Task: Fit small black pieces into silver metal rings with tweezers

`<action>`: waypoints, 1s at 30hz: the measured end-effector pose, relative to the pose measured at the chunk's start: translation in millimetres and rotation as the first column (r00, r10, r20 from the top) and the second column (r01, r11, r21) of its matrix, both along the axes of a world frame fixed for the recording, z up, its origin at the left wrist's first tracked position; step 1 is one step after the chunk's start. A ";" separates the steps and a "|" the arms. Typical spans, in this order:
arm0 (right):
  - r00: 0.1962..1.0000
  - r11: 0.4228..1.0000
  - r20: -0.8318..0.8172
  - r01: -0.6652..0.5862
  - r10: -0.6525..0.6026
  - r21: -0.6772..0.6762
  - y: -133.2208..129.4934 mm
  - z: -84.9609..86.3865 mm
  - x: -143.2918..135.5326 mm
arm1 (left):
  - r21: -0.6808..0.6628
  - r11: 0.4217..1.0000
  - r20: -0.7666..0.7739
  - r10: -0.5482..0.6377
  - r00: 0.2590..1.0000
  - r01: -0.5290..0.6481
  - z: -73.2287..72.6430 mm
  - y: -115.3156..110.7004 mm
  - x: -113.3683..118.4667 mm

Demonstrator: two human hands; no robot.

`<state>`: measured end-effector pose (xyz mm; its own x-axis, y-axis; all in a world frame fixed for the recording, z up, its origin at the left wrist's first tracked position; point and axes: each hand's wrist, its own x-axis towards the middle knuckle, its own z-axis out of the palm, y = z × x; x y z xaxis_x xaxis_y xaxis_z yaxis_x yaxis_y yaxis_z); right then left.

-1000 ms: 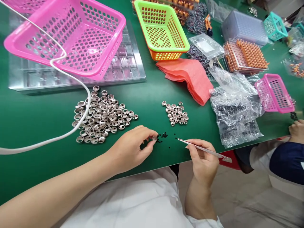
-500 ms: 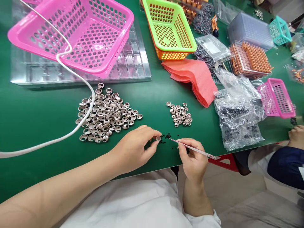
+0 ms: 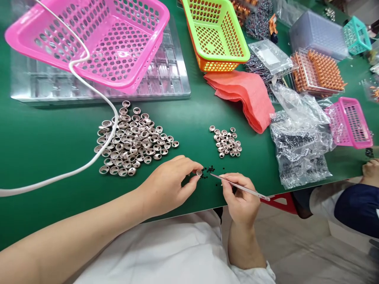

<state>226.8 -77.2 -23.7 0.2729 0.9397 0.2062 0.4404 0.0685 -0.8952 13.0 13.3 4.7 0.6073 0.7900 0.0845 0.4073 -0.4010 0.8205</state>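
Observation:
Between thumb and forefinger, my left hand (image 3: pixel 170 181) pinches a small metal ring-like cap (image 3: pixel 199 172) just above the green table. My right hand (image 3: pixel 242 197) grips a pair of thin metal tweezers (image 3: pixel 241 187), their tip pointing left. That tip is beside a scatter of tiny black pieces (image 3: pixel 211 169); whether it holds one is too small to tell. A large pile of similar metal caps (image 3: pixel 136 142) lies beyond my left hand. Farther from my right hand sits a smaller cluster of them (image 3: pixel 226 142).
A white cable (image 3: pixel 100 94) crosses the large pile. Behind stand a pink basket (image 3: pixel 130 85) on clear trays (image 3: pixel 177 79) and a green basket (image 3: pixel 204 57). Red cloth (image 3: pixel 251 98), plastic bags (image 3: pixel 302 154) and orange parts (image 3: pixel 325 71) lie to the right. Another person's hand (image 3: pixel 370 169) is at the far right edge.
The tweezers' tip has drawn slightly away from the black pieces, toward the near side. My left hand stays almost still with the cap. The whole view has shifted a little.

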 end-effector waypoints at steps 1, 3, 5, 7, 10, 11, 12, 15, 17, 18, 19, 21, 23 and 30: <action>1.000 1.000 -0.009 -0.010 0.010 0.003 0.0 0.4 0.1 | -0.002 1.000 0.001 -0.003 1.000 0.003 -0.1 -0.1 -0.2; 1.000 1.000 -0.023 -0.007 0.007 0.007 0.1 1.0 0.4 | -0.007 1.000 -0.002 -0.003 1.000 0.003 -0.2 -0.5 -0.7; 1.000 1.000 -0.023 0.014 -0.014 0.006 0.3 1.1 0.8 | -0.013 1.000 -0.009 -0.002 1.000 0.002 0.0 -0.7 -1.0; 0.999 1.000 -0.018 0.028 -0.028 0.007 0.6 0.8 1.1 | -0.017 1.000 -0.015 -0.001 1.000 0.001 0.2 -0.7 -1.0; 1.000 1.000 -0.014 0.013 -0.013 0.017 0.9 0.6 1.4 | -0.009 1.000 -0.011 0.003 1.000 -0.003 0.7 -0.6 -0.5; 1.000 1.000 -0.012 0.005 -0.005 0.018 1.0 0.7 1.4 | -0.003 1.000 -0.008 0.005 1.000 -0.005 0.8 -0.6 -0.3; 1.000 1.000 -0.010 -0.003 0.003 0.016 1.1 1.0 1.5 | 0.002 1.000 -0.006 0.006 1.000 -0.006 0.8 -0.6 0.0; 1.000 1.000 -0.003 -0.028 0.028 0.006 1.3 1.7 2.2 | 0.004 1.000 -0.012 0.004 1.000 -0.004 0.8 -0.7 0.4; 0.999 0.999 0.004 -0.044 0.044 0.010 1.3 1.9 2.8 | 0.001 1.000 -0.014 0.003 1.000 -0.003 0.5 -0.7 0.3; 0.999 0.999 0.009 -0.048 0.048 0.014 1.4 1.8 3.0 | 0.000 1.000 -0.013 0.002 1.000 -0.002 0.2 -0.7 0.2; 0.999 0.999 0.016 -0.050 0.049 0.015 1.4 1.8 3.3 | 0.001 1.000 -0.011 0.002 1.000 -0.002 0.0 -0.6 0.0; 0.998 0.999 0.029 -0.049 0.049 0.011 1.6 2.0 3.5 | 0.002 1.000 -0.011 0.003 1.000 -0.003 -0.4 -0.6 -0.4; 0.998 0.998 0.042 -0.056 0.056 0.005 1.9 2.4 3.6 | 0.007 1.000 -0.007 0.002 1.000 -0.002 -0.5 -0.5 -0.7; 0.997 0.998 0.037 -0.065 0.064 0.019 1.0 1.9 3.0 | -0.009 1.000 -0.015 -0.002 1.000 0.002 -0.5 -0.6 0.0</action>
<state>229.8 -76.1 -21.8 0.2035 0.9506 0.2344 0.4671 0.1162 -0.8766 13.0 12.7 4.2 0.6101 0.7894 0.0683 0.4188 -0.3945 0.8179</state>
